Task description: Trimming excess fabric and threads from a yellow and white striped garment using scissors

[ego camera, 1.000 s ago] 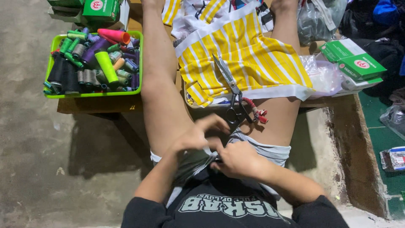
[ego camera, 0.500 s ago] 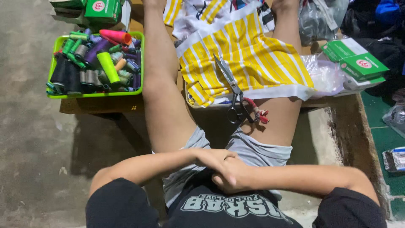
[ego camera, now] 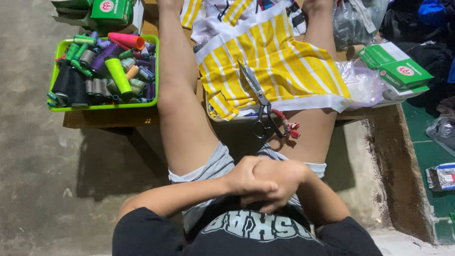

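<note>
A single camera, worn on the person's head, looks almost straight down along the seated body. The bottom edge of the view sits closest to the lens, filled by the dark shirt (ego camera: 246,232) at the chest, with the left hand (ego camera: 249,178) and right hand (ego camera: 279,182) clasped together just above it, near the middle. Farther from the camera, the bare legs stretch toward the top edge, where a low wooden bench (ego camera: 109,118) crosses the frame. A green tray of thread spools (ego camera: 102,71) lies upper left, yellow striped fabric (ego camera: 275,61) upper centre, green boxes (ego camera: 398,71) upper right. Concrete floor (ego camera: 33,180) fills the left side. There is no second view.
</note>
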